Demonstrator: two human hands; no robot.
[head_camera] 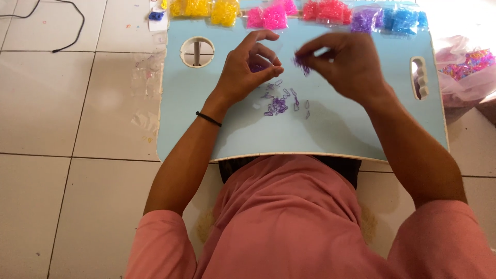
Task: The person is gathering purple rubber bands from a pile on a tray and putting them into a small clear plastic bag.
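A: Small purple plastic clips (278, 105), scattered loose mid-frame on the pale blue lap-desk surface (361, 134). Some clear ones are mixed in.

B: Hands?

A: Left hand (248, 70) upper centre, thumb and fingertips pinched together on something small and purple. Probably one clip or band, too small to tell. Right hand (343, 62) just right of it, fingers closed on a small purple bunch (302, 64). Motion-blurred. The two hands are close but not touching.

B: Why held up there?

A: My read: both hover just above the loose pile so pieces sit within a short reach, and the pinch grip suits parts this tiny.

B: Rest of the layout?

A: Clear bags of small coloured bands line the top edge of the frame: yellow bags (206, 8), pink bags (271, 15), red bags (328, 10), a purple bag (366, 19), blue bags (405, 18). Sorted by colour, likely so each stays easy to pick. A bag of mixed colours (467, 64) lies on the white tiled floor (77, 103) at the right edge.

B: Wrist?

A: Black band (208, 119) on the left one.
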